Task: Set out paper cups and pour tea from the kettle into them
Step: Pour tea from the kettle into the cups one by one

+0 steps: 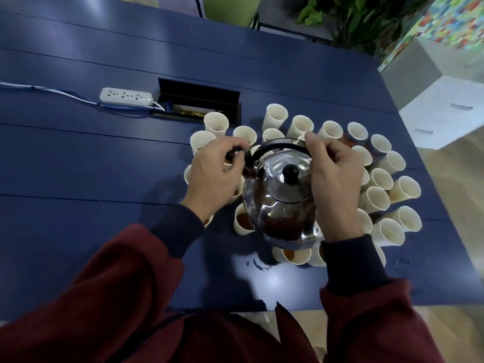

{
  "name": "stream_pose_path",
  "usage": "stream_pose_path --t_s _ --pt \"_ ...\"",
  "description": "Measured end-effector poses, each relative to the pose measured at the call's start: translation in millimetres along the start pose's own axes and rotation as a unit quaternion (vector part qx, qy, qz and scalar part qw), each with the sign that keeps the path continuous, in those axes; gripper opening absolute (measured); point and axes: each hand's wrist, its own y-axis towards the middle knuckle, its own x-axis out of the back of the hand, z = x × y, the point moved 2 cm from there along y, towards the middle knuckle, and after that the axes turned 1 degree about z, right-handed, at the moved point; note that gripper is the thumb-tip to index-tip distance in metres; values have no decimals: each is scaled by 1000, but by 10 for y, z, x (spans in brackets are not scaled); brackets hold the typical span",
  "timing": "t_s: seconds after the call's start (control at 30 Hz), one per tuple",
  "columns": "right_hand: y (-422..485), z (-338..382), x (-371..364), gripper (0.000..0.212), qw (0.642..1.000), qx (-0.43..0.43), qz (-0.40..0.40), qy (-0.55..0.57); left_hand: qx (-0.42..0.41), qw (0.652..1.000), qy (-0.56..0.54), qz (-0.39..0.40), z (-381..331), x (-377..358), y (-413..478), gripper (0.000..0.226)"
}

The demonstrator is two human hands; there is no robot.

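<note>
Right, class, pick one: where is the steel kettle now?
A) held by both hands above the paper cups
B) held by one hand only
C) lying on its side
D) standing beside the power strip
A: the left hand and right hand both curl round the handle of the kettle, which hangs above the paper cups.

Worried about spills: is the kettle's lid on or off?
On. The lid sits flat on top of the kettle.
</note>
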Motion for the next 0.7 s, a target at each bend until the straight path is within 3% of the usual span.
stream_pose_path --t_s 0.23,0.4,0.5,0.7 --pt "-179 -207 808 18 1000 7 -27 0 63 990 17 126 -442 -678 -412 45" --pt "-231 -338 1559 18 998 17 -55 7 72 984 -9 164 -847 -1293 -598 54" --pt "-262 -400 1925 16 998 18 -66 8 65 980 3 190 -1037 -1685 -657 45" --pt "-167 -546 2472 17 993 2 -105 58 116 976 -57 174 -1262 -2266 -678 50"
